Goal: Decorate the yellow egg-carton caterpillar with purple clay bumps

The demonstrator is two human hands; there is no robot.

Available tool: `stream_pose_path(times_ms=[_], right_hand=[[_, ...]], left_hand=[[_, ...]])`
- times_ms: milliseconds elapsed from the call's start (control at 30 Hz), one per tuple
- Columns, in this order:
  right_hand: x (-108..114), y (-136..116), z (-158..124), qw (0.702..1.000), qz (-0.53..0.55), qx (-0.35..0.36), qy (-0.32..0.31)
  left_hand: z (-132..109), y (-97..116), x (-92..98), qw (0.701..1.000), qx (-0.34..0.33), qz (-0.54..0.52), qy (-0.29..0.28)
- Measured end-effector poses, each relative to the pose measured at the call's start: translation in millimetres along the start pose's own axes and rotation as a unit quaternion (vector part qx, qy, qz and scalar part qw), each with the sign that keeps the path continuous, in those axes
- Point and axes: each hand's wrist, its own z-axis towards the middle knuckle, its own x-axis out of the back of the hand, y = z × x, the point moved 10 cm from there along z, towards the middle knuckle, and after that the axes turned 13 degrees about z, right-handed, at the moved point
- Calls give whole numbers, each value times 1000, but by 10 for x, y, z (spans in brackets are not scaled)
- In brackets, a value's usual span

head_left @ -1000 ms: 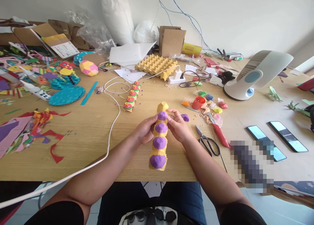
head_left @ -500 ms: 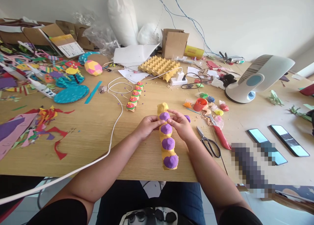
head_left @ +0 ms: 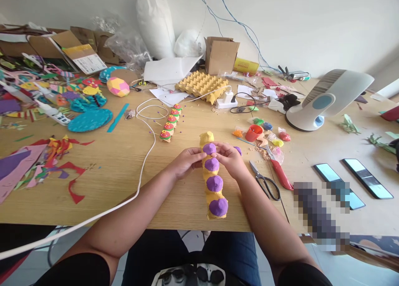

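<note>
Between my hands is a yellow egg-carton strip, its near bumps capped with purple clay and its farthest bump bare yellow. My left hand grips the strip's left side near the far end, thumb against a purple cap. My right hand closes on the right side at the same place, its thumb and fingertips on the clay. A purple lump of clay lies just past my right hand, partly hidden by it. Farther left stands a finished-looking strip with red and green caps.
Black-handled scissors and a red-handled knife lie to the right, near a red cup and bagged clay lumps. A white cable runs past my left arm. Two phones, a fan and a yellow egg tray sit farther out.
The strip's near end has shifted slightly right and toward me. My left thumb has drawn back a little from the cap; both hands stay at the same spot.
</note>
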Motion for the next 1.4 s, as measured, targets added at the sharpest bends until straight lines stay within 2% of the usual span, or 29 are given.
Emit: stream_pose_path(times_ms=[200, 400, 567, 700, 867, 1067, 1167, 1267, 1400], right_hand=[[-40, 8, -18, 999, 11, -36, -27], [-41, 2, -45, 997, -35, -64, -36], [-72, 3, -63, 995, -48, -80, -44], [-71, -9, -62, 996, -39, -72, -45], [-40, 3, -52, 996, 22, -76, -38], [29, -46, -22, 999, 26, -34, 6], [-13, -90, -26, 1000, 5, -11, -4], [-78, -134, -47, 999, -42, 12, -23], [-126, -171, -85, 986, -160, 46, -31]], left_hand=[[12, -32, 50, 1000, -8, 13, 26], [-2, -48, 88, 995, 7, 83, 48], [-9, -30, 99, 991, -5, 120, 56], [3, -46, 96, 992, -3, 112, 53], [0, -28, 99, 995, -14, 85, 53], [-10, 17, 19, 999, -30, 29, 14], [0, -18, 18, 999, -19, -25, 18], [10, -81, 39, 998, -3, -48, 35], [22, -119, 59, 997, -4, -55, 50]])
